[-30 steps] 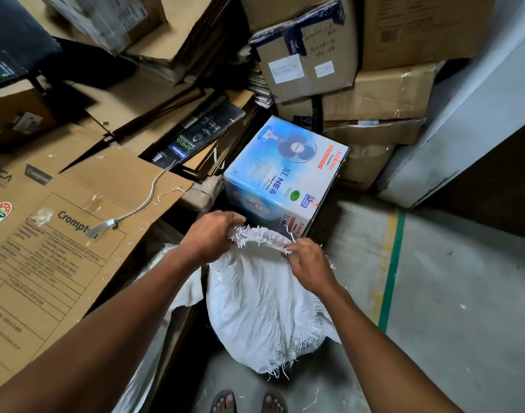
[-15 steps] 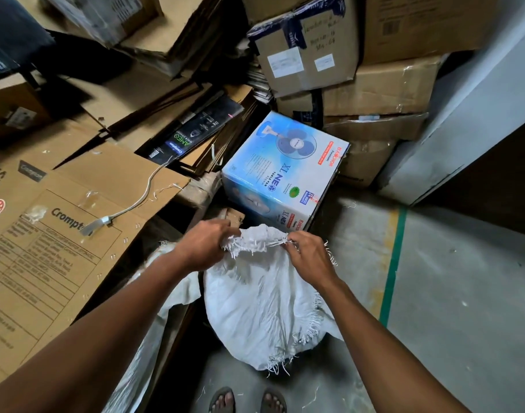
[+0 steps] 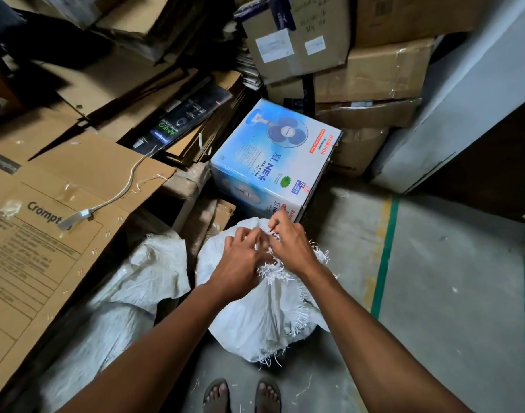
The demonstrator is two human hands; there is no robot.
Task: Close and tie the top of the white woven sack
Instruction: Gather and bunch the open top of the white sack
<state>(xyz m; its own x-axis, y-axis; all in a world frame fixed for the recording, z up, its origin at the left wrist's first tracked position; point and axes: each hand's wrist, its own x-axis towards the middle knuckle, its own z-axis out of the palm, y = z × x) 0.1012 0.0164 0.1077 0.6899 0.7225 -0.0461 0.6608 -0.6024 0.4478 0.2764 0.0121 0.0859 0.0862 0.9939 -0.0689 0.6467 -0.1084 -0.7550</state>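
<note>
The storeroom was cramped, a grey concrete floor with a green line down its right side, and stacked cardboard boxes along the far wall. Flattened cartons leaned at the left, and a blue fan box stood just beyond the work.

The white woven sack stood on the floor in the near middle, directly ahead of the person's 2 sandalled feet. The left hand and the right hand met at its top, fingers curled and touching, both pinching the bunched mouth fabric between them.

Judging from that hold, the step was gathering the mouth into 1 neck before knotting. It would go best if the loose edge were drawn in evenly, twisted tight, and held low against the contents so the tie could not slip off.

The sack was full and rounded, wrinkled, its cut edges badly frayed into white strands; those threads may snag or pull free. A second white sack lay slumped just to its left.
</note>
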